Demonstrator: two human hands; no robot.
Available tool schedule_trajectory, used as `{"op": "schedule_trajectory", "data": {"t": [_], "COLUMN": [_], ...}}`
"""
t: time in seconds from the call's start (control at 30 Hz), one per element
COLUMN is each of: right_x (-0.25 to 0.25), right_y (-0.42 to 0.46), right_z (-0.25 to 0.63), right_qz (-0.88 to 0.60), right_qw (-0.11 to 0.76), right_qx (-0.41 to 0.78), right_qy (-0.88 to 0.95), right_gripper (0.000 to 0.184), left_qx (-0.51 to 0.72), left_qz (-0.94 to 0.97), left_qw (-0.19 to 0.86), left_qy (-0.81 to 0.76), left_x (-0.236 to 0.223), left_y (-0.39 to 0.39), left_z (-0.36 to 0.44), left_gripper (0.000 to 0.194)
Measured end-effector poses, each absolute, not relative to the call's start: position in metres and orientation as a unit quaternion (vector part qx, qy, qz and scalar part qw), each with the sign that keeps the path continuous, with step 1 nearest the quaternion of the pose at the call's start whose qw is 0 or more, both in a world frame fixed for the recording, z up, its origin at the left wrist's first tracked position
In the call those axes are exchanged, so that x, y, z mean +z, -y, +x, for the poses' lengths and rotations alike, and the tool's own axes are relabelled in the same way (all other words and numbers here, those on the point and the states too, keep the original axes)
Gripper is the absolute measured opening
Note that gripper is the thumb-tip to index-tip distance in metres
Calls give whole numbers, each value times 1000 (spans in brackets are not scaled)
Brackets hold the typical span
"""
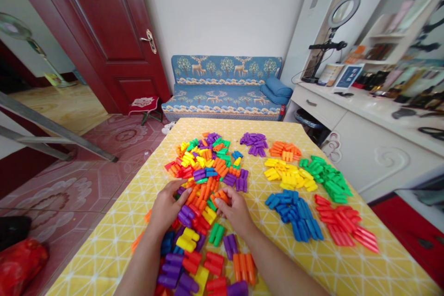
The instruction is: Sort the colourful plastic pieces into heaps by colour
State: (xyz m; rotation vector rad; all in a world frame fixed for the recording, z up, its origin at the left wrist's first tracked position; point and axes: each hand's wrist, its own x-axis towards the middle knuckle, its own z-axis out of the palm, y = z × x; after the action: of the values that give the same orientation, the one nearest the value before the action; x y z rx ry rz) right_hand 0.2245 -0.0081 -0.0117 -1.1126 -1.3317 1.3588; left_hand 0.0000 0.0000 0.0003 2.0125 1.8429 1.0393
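Observation:
A mixed heap of plastic building blocks (199, 159), made of joined tubes in several colours, spreads over the left and near part of the table. My right hand (237, 210) is closed on an orange block (220, 195), pinched between thumb and fingers just above the heap. On the heap's left side rests my left hand (167, 208), thumb and forefinger apart, with a purple block (181, 190) showing between them; its other fingers are hidden. Between my forearms lie a green block (216, 234), a yellow block (187, 239) and several red and purple ones.
Single-colour piles lie on the right: purple (255, 143), orange (285, 151), yellow (289, 174), green (326, 178), blue (294, 214) and red (345, 222). Beneath is a yellow patterned tablecloth (138, 226). A blue sofa (225, 90) stands beyond, a white dresser (374, 134) to the right.

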Motion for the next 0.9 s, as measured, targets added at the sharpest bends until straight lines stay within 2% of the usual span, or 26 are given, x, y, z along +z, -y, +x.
{"op": "schedule_trajectory", "data": {"t": [0.43, 0.67, 0.9], "right_x": [-12, -8, 37], "right_y": [8, 9, -32], "right_z": [225, 228, 265], "right_qz": [-451, -459, -466], "right_qw": [449, 514, 573], "right_qx": [542, 415, 397], "right_qy": [549, 594, 545], "right_gripper": [17, 13, 28], "left_qx": [347, 354, 357], "left_qz": [683, 682, 679], "left_qw": [117, 115, 118], "left_qy": [-632, -629, -630], "left_x": [-1, 1, 1], "left_y": [0, 0, 0], "left_z": [0, 0, 1], "left_gripper": [44, 41, 40]}}
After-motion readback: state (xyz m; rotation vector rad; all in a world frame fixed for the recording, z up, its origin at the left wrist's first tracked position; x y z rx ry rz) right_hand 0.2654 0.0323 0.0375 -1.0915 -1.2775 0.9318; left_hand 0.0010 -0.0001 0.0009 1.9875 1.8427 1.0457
